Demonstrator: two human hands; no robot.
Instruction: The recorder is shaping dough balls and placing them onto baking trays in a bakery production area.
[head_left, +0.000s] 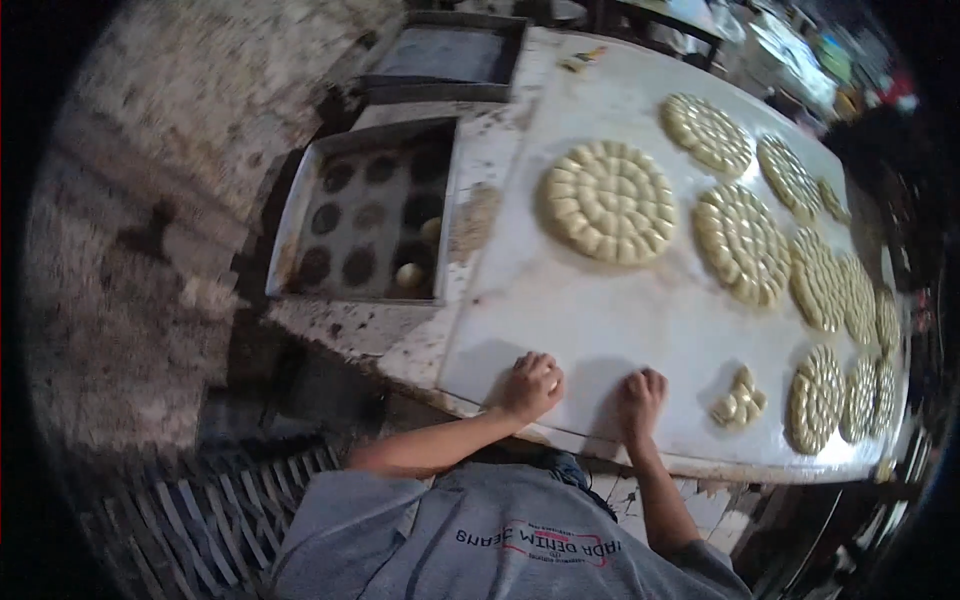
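Observation:
My left hand [534, 386] rests on the white tabletop near its front edge, fingers curled down. A small pale spot, perhaps dough, shows at the fingers, but what lies under the palm is hidden. A short way to the right, my right hand [642, 396] is also closed against the surface, its underside out of sight. Beside it lies a small heap of pale dough pieces [740, 402]. To the left, a square metal baking tray [366, 294] with round dark marks holds a dough ball [410, 275] and a second dough ball [431, 230] along its right side.
Round arrangements of dough pieces [612, 203] cover the far and right parts of the white tabletop [560, 310]. Another dark tray [445, 55] stands behind the first. A small brush-like object [583, 60] lies at the far edge. A slatted surface [215, 520] is at lower left.

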